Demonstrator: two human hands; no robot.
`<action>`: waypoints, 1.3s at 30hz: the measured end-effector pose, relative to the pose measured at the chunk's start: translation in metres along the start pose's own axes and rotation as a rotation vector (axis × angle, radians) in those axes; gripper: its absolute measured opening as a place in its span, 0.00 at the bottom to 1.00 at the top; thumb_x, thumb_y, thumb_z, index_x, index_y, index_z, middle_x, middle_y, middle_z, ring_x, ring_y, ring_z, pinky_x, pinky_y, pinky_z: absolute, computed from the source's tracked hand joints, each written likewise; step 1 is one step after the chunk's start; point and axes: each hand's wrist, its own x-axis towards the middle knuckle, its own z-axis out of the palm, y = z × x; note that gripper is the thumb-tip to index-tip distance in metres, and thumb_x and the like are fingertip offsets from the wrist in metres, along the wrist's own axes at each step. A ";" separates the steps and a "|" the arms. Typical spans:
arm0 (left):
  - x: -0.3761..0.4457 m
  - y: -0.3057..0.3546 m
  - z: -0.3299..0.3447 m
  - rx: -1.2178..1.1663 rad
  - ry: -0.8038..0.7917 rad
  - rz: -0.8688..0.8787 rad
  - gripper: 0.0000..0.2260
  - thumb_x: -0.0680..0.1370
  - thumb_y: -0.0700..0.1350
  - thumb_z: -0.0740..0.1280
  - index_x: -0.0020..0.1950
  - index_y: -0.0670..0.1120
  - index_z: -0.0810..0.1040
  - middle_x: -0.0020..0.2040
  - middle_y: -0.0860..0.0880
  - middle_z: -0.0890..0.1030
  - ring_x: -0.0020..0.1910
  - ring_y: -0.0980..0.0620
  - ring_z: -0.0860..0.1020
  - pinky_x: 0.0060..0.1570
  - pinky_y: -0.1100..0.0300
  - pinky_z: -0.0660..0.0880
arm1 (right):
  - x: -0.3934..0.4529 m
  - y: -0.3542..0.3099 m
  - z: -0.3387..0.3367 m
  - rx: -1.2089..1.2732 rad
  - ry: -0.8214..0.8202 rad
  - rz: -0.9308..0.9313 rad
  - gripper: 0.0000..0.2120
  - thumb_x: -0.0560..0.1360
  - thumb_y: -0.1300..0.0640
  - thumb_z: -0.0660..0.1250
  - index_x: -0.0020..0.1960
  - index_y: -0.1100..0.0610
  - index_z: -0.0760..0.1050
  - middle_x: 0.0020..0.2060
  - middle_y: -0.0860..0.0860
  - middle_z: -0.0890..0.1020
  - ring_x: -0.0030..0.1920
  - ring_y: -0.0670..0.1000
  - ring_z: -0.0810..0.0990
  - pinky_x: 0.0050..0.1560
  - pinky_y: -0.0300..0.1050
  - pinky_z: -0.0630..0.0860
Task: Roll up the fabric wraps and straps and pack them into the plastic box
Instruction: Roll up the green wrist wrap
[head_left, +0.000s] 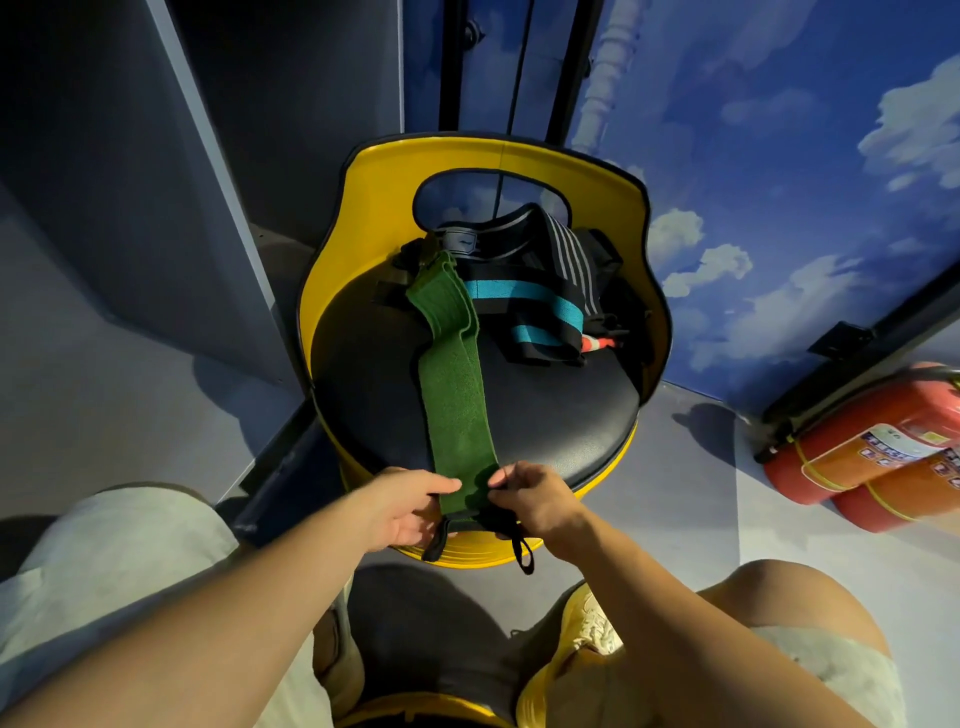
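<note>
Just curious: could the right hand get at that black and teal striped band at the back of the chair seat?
Probably yes: the black and teal striped band lies uncovered, but the right hand is pinching the green fabric wrap.

One green wrap (454, 384) crosses the yellow chair (374, 208); behind it, one teal-striped band (524, 312), one grey-striped wrap (571, 254); right, two fire extinguishers (872, 447).
</note>
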 end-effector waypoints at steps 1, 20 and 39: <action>-0.003 0.000 -0.002 0.006 -0.032 -0.017 0.10 0.78 0.37 0.72 0.58 0.40 0.77 0.45 0.43 0.85 0.44 0.41 0.85 0.46 0.51 0.81 | -0.001 0.000 0.000 -0.012 0.003 -0.005 0.07 0.79 0.70 0.65 0.48 0.60 0.75 0.39 0.57 0.79 0.29 0.51 0.83 0.28 0.45 0.81; 0.005 -0.006 -0.010 -0.033 0.015 0.046 0.08 0.80 0.33 0.67 0.58 0.34 0.78 0.48 0.34 0.84 0.40 0.45 0.85 0.33 0.59 0.82 | -0.012 0.008 -0.008 -0.753 0.069 -0.479 0.11 0.75 0.50 0.75 0.56 0.52 0.85 0.49 0.48 0.79 0.48 0.48 0.77 0.46 0.35 0.71; 0.015 -0.014 -0.007 0.089 0.140 0.131 0.11 0.75 0.41 0.77 0.54 0.42 0.80 0.50 0.42 0.84 0.45 0.45 0.84 0.39 0.58 0.82 | 0.003 0.009 0.002 -0.528 0.081 -0.313 0.06 0.79 0.62 0.68 0.53 0.54 0.83 0.36 0.47 0.82 0.35 0.49 0.84 0.45 0.48 0.84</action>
